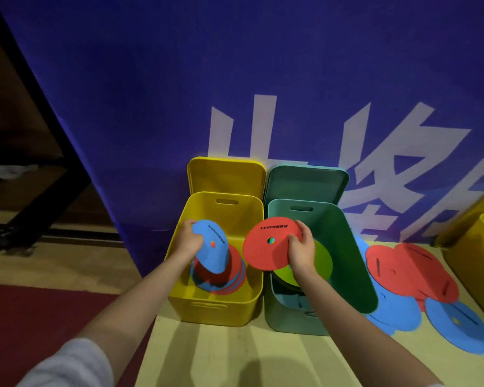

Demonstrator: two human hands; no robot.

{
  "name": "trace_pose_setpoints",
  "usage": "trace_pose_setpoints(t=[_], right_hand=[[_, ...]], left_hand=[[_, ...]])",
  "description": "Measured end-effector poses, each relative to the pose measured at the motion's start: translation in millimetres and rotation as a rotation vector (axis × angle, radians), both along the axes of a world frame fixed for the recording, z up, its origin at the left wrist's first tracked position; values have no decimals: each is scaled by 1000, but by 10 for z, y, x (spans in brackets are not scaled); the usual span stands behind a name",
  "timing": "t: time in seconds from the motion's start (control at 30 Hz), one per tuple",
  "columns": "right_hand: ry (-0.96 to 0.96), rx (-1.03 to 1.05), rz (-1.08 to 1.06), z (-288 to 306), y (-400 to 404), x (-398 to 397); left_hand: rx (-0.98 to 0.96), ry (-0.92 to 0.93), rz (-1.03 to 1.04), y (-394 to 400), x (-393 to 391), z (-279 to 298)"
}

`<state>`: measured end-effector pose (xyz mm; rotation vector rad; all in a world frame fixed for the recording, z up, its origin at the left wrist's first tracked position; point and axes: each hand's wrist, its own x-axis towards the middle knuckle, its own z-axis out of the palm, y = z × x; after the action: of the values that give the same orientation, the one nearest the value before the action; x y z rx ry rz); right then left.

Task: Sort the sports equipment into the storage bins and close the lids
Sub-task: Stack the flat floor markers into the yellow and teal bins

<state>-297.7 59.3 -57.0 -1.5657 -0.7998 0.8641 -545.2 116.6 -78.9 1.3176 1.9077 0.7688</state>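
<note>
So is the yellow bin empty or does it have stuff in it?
Not empty: the yellow bin holds a stack of red and blue discs, and its lid stands open behind.

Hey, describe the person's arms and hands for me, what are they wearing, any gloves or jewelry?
Both hands are bare: no gloves show on the left hand or the right hand, and no rings, watch or bracelets are visible. The forearms are uncovered. A light grey sleeve covers the left upper arm at the bottom edge, and a sliver of pale sleeve shows on the right arm.
</note>
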Motion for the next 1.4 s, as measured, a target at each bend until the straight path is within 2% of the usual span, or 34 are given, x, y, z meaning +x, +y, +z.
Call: trace_pose_setpoints(t=[0.1, 0.3, 0.37, 0.47, 0.53, 0.6, 0.67, 0.7, 0.77, 0.83, 0.9, 1.03, 1.13, 1.23, 1.33, 1.4], right_hand=[[-20, -17, -12, -65, 109, -7], [-23, -33, -26, -236, 241, -22], [-40, -29, -14, -248, 260, -25], [-104, -18, 24, -196, 267, -28], [-173, 21, 62, -142, 300, -55], [-237, 54, 99, -90, 370, -98], [-290, 75, 168, -71, 471, -229], [-326, 73, 208, -78, 526, -322], [-409, 64, 296, -109, 615, -547], [-433, 42, 373, -185, 687, -781], [-446, -4, 422, -311, 758, -973], [-548, -89, 548, -653, 882, -1212], [-570, -146, 594, -964, 953, -1309], [-612, -311, 534, -1255, 1051, -1316], [-837, -628, 515, -1421, 1074, -1222], [-898, -719, 488, -1430, 1072, -1171]], left_hand=[[-72, -42, -32, 145, 177, -174], [-207, -184, 90, 333, 169, -711], [-289, -112, 79, 357, 124, -772], [-383, 131, -43, 361, 163, -707], [-208, 199, -162, 317, 207, -458], [87, 171, -280, 266, 176, -205], [324, 264, -279, 175, 7, -9], [383, 339, -237, 150, -102, 35], [349, 405, -149, 133, -307, 42], [204, 311, -141, 141, -436, -24], [125, 190, -216, 152, -505, -102], [149, 98, -181, 181, -558, -170], [173, 98, -139, 183, -523, -231], [186, 118, -118, 194, -500, -249], [199, 137, -124, 184, -500, -250], [199, 135, -115, 177, -502, -247]])
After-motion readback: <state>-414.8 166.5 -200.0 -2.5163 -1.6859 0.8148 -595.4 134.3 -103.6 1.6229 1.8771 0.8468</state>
